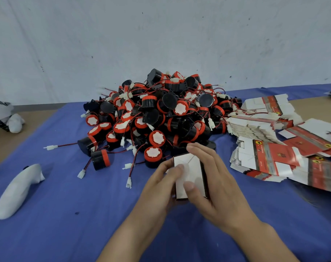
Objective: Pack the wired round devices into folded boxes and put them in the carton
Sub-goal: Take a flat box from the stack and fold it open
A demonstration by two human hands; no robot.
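I am at the folding step. My left hand (161,186) and right hand (214,178) both grip one box (192,172), just in front of the pile (161,114). Next, I think, the flaps must be tucked firmly; whether a device is already inside I cannot tell.

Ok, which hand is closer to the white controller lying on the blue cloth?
Left. The left hand holds the small box at centre, the white controller off to its left; the right hand grips the box's other side, farther away.
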